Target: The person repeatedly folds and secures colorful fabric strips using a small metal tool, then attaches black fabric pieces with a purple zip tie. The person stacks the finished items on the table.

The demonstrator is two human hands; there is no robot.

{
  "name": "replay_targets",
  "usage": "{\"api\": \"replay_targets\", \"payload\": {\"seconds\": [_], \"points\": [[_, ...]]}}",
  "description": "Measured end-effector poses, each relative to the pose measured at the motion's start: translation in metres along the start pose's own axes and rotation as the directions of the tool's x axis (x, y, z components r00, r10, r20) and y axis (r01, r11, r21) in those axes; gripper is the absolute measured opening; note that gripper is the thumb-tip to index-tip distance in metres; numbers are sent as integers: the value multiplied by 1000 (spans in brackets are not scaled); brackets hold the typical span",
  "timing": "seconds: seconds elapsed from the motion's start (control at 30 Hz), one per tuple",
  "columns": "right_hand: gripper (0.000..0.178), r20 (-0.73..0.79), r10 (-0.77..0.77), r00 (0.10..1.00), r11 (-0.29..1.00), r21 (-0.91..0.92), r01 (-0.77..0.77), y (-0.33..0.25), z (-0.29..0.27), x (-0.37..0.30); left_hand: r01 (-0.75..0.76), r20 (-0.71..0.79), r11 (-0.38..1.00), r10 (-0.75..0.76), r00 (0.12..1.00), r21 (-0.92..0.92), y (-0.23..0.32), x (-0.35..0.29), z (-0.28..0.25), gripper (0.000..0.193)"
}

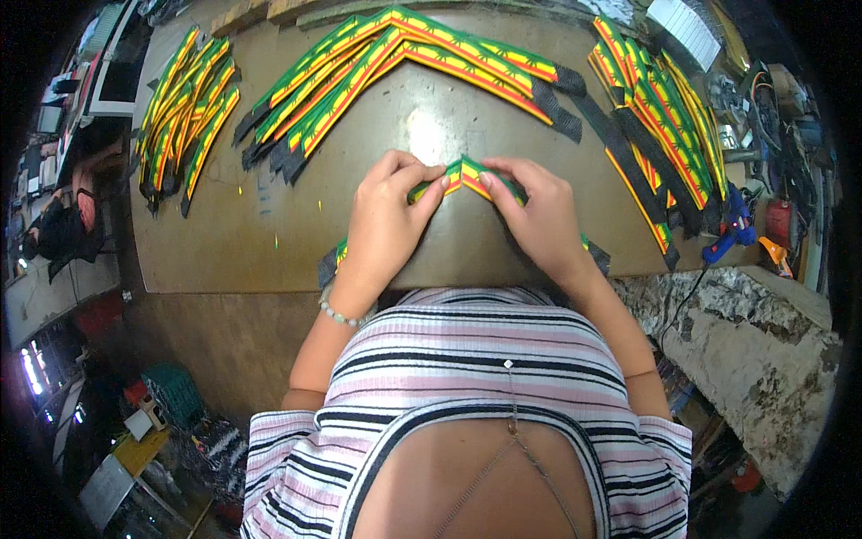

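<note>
A V-shaped strap (463,177) patterned in green, yellow and red lies on the table close to me, its peak pointing away. My left hand (384,220) pinches it between thumb and fingers just left of the peak. On the other side my right hand (545,214) pinches it the same way, thumb on top. The strap's middle stretches are hidden beneath my hands; its black ends show beside my wrists. Beyond them, several matching V-shaped straps (395,38) are stacked with their peaks aligned.
Bundles of similar strips lie at the left (184,117) and right (660,117) of the brown table (242,251). At the right edge are a blue glue gun (738,220) with a cord and an orange-handled tool (774,255). Wooden pieces (278,11) line the far edge.
</note>
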State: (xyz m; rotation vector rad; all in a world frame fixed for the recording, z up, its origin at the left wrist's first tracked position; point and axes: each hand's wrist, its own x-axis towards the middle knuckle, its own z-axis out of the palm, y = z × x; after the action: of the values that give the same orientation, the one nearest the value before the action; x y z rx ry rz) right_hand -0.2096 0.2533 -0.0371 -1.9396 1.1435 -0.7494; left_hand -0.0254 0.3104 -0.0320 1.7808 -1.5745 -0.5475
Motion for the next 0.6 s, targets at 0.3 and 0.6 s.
{"api": "replay_targets", "payload": {"seconds": [0.3,0.6], "points": [[20,-5,-24,1000,993,-118,23,-1,4,-3,-31,-99,999,30,995,-9,-2,-5,8,15],[19,20,-226,974,870,-446,211,-9,7,-6,-81,-124,995,87,989,53,-2,-7,11,17]]}}
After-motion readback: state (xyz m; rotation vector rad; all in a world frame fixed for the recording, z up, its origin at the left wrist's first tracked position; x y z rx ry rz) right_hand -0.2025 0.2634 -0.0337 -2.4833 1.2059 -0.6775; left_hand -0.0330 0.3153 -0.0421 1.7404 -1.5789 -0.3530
